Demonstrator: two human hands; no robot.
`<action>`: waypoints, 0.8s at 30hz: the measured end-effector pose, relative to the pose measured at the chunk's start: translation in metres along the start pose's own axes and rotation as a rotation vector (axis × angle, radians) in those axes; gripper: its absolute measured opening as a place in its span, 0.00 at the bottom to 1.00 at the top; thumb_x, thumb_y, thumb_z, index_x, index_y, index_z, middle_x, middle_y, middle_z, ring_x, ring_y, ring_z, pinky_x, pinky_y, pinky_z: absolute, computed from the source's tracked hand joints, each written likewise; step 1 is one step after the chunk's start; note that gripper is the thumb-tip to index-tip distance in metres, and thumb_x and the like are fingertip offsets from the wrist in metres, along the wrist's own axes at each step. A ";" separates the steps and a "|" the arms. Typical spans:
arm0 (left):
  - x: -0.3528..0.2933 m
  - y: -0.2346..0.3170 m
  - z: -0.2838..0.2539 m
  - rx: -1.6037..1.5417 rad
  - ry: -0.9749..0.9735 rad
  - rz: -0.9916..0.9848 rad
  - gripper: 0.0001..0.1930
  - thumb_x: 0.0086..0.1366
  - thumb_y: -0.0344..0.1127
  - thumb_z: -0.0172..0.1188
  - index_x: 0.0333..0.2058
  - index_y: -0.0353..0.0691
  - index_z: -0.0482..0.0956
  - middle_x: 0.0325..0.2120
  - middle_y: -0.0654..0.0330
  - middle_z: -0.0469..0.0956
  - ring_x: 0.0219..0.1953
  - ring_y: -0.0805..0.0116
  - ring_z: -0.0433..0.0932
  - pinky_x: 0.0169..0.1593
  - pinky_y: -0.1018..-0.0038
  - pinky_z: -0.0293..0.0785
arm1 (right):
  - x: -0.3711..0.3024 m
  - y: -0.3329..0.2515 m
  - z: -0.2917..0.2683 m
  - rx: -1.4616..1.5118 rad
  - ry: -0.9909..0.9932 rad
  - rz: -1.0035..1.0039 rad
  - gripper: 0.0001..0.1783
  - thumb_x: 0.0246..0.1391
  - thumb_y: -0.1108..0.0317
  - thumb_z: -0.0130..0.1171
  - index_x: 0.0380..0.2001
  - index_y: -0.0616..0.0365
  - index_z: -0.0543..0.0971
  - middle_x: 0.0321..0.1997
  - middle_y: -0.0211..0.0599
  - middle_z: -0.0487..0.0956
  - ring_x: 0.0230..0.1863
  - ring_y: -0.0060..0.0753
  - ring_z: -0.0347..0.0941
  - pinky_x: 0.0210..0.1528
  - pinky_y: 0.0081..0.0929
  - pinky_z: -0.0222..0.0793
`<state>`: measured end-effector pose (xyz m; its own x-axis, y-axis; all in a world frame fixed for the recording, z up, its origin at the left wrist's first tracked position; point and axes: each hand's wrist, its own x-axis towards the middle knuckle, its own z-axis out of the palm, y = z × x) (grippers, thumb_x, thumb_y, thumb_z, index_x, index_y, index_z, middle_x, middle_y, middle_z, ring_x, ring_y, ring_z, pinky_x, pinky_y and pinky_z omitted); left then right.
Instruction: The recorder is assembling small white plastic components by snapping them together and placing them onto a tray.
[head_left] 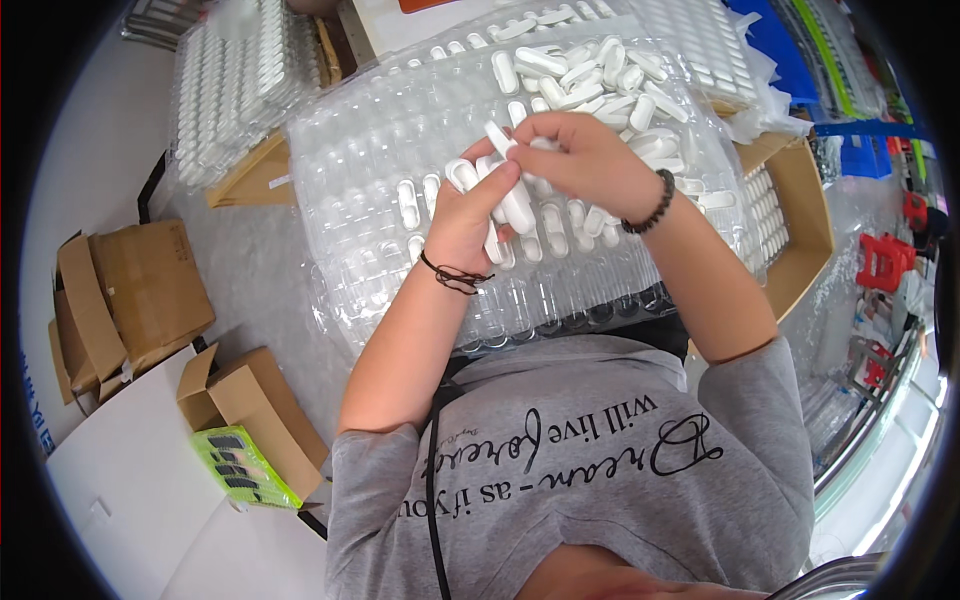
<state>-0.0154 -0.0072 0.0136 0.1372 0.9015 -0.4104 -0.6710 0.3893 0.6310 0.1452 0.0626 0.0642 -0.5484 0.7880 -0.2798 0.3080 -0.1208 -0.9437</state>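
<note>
Several white oblong casings (pixel 517 207) are bunched in the left hand (pixel 463 222) — apparently so that a small supply can be held together — while the right hand (pixel 590 165) is left free for a single casing (pixel 498 138). That piece seems to be pinched near its lower end by the right grip, though the contact is partly hidden; the left grip is curled about its bunch. The single casing is held between nine and ten o'clock from the right hand, and at about one o'clock from the left. Loose casings (pixel 582 96) are heaped near one o'clock, probably for easy reach, on clear blister trays (pixel 350 130) whose hollows presumably hold pieces apart.
</note>
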 end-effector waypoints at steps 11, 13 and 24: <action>-0.004 0.010 -0.001 0.180 0.085 -0.089 0.20 0.60 0.39 0.63 0.47 0.34 0.73 0.29 0.59 0.78 0.21 0.76 0.75 0.14 0.82 0.63 | -0.028 0.025 -0.001 -0.111 -0.118 -0.353 0.22 0.50 0.75 0.56 0.51 0.59 0.73 0.44 0.35 0.77 0.42 0.28 0.72 0.43 0.22 0.68; -0.002 0.009 -0.004 0.179 0.098 -0.075 0.20 0.60 0.40 0.62 0.47 0.33 0.73 0.28 0.59 0.78 0.21 0.75 0.75 0.14 0.82 0.64 | -0.031 0.024 0.002 -0.036 -0.087 -0.329 0.23 0.50 0.77 0.56 0.52 0.59 0.72 0.43 0.34 0.77 0.41 0.25 0.71 0.43 0.21 0.67; -0.002 0.003 -0.003 0.039 -0.186 -0.026 0.24 0.58 0.42 0.63 0.49 0.33 0.73 0.30 0.56 0.79 0.23 0.75 0.78 0.16 0.84 0.67 | -0.037 0.012 0.023 0.452 0.267 -0.092 0.19 0.55 0.76 0.58 0.50 0.63 0.70 0.40 0.31 0.77 0.36 0.15 0.73 0.39 0.14 0.69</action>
<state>-0.0198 -0.0083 0.0145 0.2887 0.9090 -0.3006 -0.6372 0.4168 0.6483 0.1510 0.0181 0.0593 -0.3227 0.9266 -0.1933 -0.1305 -0.2458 -0.9605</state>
